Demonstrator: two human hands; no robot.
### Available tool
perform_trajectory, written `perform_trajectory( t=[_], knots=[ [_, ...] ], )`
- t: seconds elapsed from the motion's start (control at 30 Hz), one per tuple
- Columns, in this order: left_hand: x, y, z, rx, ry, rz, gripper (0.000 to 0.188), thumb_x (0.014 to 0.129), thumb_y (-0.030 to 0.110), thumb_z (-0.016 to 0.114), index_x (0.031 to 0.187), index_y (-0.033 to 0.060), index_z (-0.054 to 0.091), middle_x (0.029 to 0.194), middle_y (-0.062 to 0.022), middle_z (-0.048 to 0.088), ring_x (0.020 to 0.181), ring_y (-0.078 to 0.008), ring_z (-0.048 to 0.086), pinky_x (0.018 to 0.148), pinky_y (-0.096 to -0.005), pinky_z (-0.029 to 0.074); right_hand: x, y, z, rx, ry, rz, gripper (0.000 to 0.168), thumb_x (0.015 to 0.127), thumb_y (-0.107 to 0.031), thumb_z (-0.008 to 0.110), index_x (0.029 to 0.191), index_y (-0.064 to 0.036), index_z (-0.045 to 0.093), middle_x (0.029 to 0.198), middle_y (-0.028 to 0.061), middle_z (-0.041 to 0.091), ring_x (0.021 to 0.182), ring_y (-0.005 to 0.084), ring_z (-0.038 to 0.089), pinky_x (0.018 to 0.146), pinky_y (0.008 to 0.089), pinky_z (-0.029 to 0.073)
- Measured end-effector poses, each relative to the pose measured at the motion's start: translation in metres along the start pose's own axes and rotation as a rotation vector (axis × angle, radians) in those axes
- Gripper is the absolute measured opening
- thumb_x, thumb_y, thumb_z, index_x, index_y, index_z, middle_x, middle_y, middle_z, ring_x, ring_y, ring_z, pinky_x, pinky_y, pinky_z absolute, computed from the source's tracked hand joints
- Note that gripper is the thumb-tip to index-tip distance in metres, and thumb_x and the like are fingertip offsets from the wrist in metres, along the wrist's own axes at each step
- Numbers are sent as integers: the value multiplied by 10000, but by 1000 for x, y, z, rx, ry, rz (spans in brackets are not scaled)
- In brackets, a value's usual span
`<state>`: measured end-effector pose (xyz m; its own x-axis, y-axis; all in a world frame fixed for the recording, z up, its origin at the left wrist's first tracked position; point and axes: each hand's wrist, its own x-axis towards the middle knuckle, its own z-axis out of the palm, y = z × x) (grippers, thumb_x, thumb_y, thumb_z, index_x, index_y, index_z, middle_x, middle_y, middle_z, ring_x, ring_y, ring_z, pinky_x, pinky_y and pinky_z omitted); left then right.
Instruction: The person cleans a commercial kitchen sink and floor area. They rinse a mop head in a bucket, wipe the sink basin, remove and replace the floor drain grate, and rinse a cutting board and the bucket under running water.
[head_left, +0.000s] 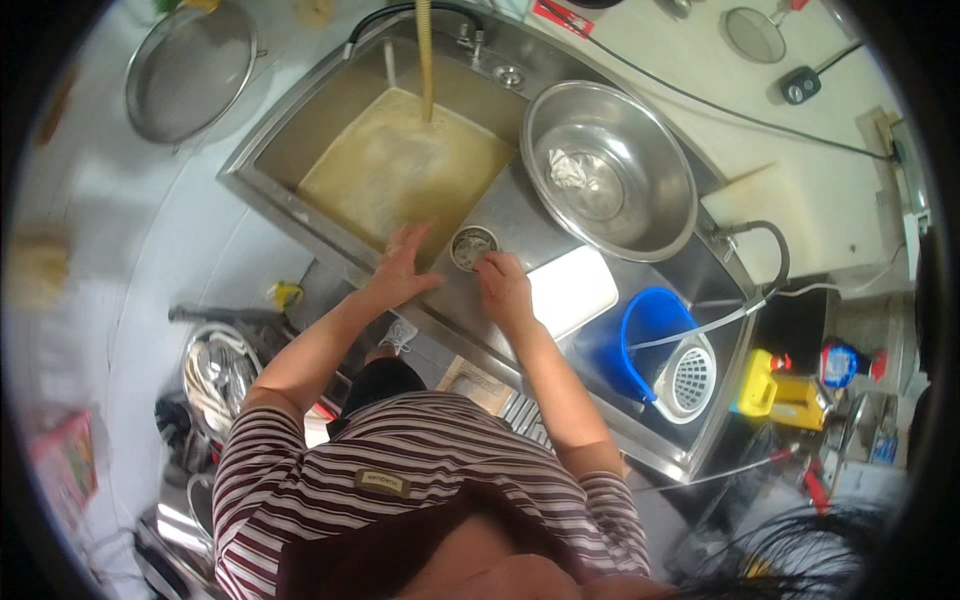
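Observation:
A stainless steel sink basin (277, 169) holds cloudy yellowish water, and a yellowish hose hangs into it from above. My left hand (401, 270) is over the basin's near edge with its fingers spread and nothing in them. To its right, my right hand (504, 281) has its fingers bent at the near rim of a small round metal strainer (474, 249), which rests on the steel drainboard beside the basin. Whether the fingers grip that rim cannot be told. A white rectangular tray or board (574, 289) lies just right of my right hand.
A large steel bowl (652, 195) with a crumpled white thing inside stands behind the white piece. A blue bucket (637, 375) with a white wringer basket is at the right. A yellow bottle (757, 382) stands beyond the sink's edge. A round sieve (191, 71) hangs at the upper left.

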<state>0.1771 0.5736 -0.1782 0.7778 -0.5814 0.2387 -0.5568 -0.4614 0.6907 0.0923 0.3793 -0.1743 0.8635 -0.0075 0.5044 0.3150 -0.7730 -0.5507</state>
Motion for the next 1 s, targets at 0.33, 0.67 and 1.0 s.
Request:
perform_trajectory(
  t=[0.33, 0.67, 1.0],
  knots=[
    [125, -54, 7, -458, -385, 141, 880, 646, 112, 707, 1379, 116, 220, 1336, -150, 360, 1214, -329, 368, 1002, -400, 318, 66, 22, 50, -198, 105, 85, 213, 613, 55, 608, 809, -27, 614, 882, 95, 577, 805, 266, 555, 653, 336, 496],
    [160, -117, 13, -542, -387, 98, 793, 614, 73, 697, 1315, 80, 326, 1206, -151, 439, 1124, -307, 440, 954, -367, 377, 96, 29, 94, -121, 204, 308, 272, 643, 98, 616, 887, -21, 617, 981, 137, 537, 818, 285, 561, 695, 335, 490],
    [169, -345, 69, 788, -800, -361, 749, 741, 218, 633, 1379, 122, 253, 1371, -151, 325, 1244, -293, 340, 1001, -422, 322, 41, 29, 103, -235, 72, 448, 308, 626, 51, 585, 922, -28, 606, 1036, 142, 514, 934, 313, 505, 818, 396, 408]
  ],
)
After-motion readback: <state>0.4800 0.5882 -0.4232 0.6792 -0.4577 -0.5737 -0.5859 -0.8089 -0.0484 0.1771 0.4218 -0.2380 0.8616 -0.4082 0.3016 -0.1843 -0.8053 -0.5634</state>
